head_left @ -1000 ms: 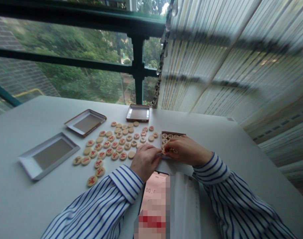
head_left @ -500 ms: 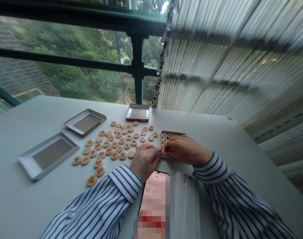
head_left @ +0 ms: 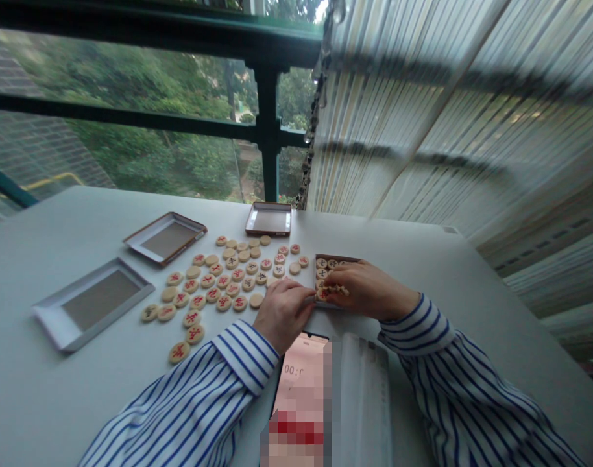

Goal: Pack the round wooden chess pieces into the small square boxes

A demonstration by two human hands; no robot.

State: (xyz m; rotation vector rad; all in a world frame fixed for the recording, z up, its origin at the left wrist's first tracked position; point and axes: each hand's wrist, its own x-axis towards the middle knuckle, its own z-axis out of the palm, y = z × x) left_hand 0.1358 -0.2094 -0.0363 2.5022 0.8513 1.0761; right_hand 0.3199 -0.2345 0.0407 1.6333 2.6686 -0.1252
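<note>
My left hand is closed, its bent fingertips and thumb at the left front corner of a small brown box. Over that box my right hand curls its fingers down onto the pieces; whatever its fingertips hold is hidden. Rows of round wooden Chinese chess pieces with dark characters lie inside the box. At its near left corner sits a piece with a red character. Many loose chess pieces are spread left of the box, some with red or black characters upward, others blank side up.
A white-lined brown lid, a similar lid and a larger white tray lie on the white table. A phone and a translucent plastic case lie near me. Window and string curtain stand behind.
My right fingers have shifted up slightly from the box's near left corner, uncovering the red-marked piece there. My left hand stays at the corner.
</note>
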